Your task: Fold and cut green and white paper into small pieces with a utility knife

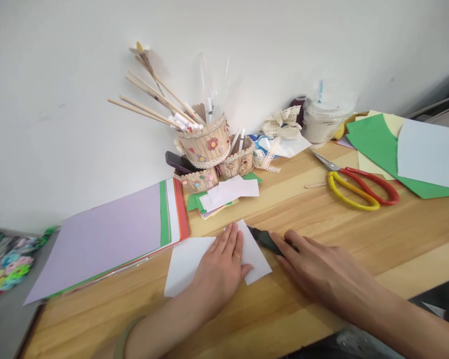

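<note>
My left hand [224, 259] lies flat over white paper, its fingers stretched out and pointing away from me. White paper shows on both sides of it: a piece [187, 262] to the left and a tilted piece [255, 254] to the right. Just right of that piece, my right hand [310, 259] is closed around a dark craft knife [265, 239]. The knife's tip points to the upper left, by the paper's upper right edge. Whether the blade touches the paper is too small to tell.
Coloured sheets [108, 234] are stacked at the left. Behind the hands stand decorated holders [209, 144] with sticks and pens, with paper scraps [230, 192] in front. Large scissors [353, 184], a plastic cup [322, 119] and green and white papers [426, 149] are at the right.
</note>
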{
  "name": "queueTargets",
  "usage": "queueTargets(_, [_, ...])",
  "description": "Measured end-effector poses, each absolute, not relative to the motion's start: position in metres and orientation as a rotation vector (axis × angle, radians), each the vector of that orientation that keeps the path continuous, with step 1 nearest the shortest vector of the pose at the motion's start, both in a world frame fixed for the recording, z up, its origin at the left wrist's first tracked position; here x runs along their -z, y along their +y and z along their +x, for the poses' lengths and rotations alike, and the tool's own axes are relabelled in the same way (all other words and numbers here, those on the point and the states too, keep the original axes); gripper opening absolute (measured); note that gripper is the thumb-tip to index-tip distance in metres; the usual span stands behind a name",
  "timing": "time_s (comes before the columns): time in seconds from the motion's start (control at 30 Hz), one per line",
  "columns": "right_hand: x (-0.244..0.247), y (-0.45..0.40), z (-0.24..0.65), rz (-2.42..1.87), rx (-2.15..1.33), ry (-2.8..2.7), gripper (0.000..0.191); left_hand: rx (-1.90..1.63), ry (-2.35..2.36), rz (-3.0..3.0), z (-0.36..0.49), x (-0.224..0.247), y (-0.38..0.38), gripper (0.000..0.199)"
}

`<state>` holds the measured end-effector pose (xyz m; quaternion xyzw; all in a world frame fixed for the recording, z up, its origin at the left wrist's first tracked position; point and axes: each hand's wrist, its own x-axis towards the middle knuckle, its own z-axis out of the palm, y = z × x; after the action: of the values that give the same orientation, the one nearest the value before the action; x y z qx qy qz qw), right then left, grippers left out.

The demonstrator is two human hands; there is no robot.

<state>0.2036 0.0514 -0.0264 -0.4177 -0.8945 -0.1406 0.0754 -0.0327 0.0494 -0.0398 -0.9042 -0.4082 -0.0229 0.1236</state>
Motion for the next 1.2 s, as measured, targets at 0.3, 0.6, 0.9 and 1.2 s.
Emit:
queueTargets(0.3, [0.021,0.084,0.218,-1.337,0.506,-2.6,0.033,-0.007,-1.349,-2.774,-0.032,0.03,0.052,0.058])
queueTargets(0.6, [0.034,0.101,0.257,-1.334,0.577,-2.434,0.034,0.438,-2.237,-2.861,-0.029,-0.005,0.081,0.071])
queueTargets(0.9, [0.036,0.108,0.253,-1.341,0.57,-2.339,0.036,0.559,-2.504,-2.839,-0.038,-0.02,0.099,0.011])
queueTargets(1.2, [0.035,0.102,0.255,-1.348,0.564,-2.361,0.037,1.119,-2.3,-2.167,-0.064,-0.035,0.107,0.035])
